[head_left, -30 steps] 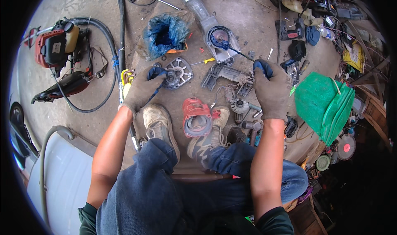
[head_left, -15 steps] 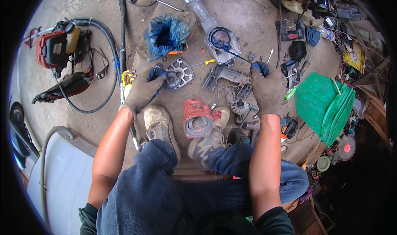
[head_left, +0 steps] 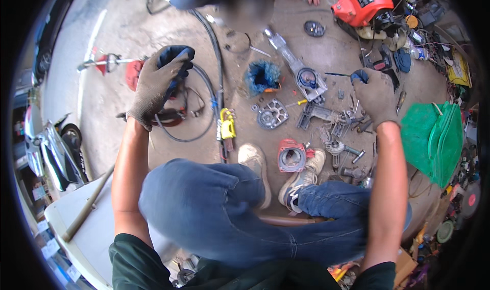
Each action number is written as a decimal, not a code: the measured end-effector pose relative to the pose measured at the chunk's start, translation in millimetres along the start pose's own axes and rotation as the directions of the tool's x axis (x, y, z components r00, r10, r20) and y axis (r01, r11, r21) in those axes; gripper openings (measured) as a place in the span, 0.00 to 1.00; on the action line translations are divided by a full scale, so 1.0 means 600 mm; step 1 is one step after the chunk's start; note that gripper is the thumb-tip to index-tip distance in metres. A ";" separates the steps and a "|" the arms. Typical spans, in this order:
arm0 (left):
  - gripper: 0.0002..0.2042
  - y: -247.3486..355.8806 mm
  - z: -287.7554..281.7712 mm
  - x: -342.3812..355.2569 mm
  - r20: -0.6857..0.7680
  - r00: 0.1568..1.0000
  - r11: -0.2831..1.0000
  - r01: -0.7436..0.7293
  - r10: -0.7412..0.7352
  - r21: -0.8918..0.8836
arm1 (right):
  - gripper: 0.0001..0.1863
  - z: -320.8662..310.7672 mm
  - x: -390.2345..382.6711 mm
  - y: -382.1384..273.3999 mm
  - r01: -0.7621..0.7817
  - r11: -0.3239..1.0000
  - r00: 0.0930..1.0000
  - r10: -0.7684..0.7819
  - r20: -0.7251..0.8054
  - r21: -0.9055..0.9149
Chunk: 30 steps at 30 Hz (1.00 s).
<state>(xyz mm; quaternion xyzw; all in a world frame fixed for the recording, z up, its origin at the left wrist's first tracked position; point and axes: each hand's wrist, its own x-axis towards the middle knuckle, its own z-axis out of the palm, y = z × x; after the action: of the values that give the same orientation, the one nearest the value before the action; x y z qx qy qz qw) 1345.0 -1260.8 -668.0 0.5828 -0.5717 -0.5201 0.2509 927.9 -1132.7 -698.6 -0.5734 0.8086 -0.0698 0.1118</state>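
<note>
"What's the left grip up to?"
"It's over by the red machine, gloved fingers curled. I can't tell whether anything's inside."
"Next along?"
"The blue bag, mouth up on the floor, probably so nothing spills. The metal cover lies flat, just nearer the person."
"And right of those?"
"The metal case, round opening upward, perhaps to leave its inside easy to reach."
"Where's the thin stick?"
"Right grip has it pinched at one end, likely to spare the glove from the tip. It juts left out of the fingers, its tip near the case; how high above, I can't tell."
</note>
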 end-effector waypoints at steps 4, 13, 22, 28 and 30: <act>0.14 0.160 -0.008 -0.067 0.044 0.976 0.972 -0.218 0.214 0.094 | 0.13 -0.145 -0.029 -0.019 0.221 0.966 0.957 -0.241 -0.160 -0.132; 0.28 0.201 0.188 -0.270 0.580 0.808 0.441 -0.561 0.106 0.701 | 0.16 -0.222 -0.050 -0.017 0.230 0.970 0.927 -0.194 -0.321 0.076; 0.26 0.075 0.295 -0.399 0.464 0.878 0.654 -0.419 0.115 0.630 | 0.14 -0.218 -0.051 -0.008 0.229 0.960 0.914 -0.153 -0.376 0.164; 0.24 0.023 0.326 -0.364 0.421 0.906 0.794 -0.281 0.035 0.539 | 0.14 -0.209 -0.030 0.026 0.201 0.973 0.916 -0.146 -0.373 0.113; 0.25 -0.028 0.331 -0.347 0.367 0.921 0.839 -0.300 0.130 0.455 | 0.12 -0.203 -0.031 0.026 0.226 0.968 0.912 -0.172 -0.372 0.107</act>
<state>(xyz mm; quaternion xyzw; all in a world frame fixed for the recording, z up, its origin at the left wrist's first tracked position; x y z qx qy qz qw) 1215.2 -1004.0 -682.6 0.4662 -0.7827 -0.4091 0.0516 887.9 -1112.1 -583.1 -0.6204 0.7452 -0.2445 -0.0037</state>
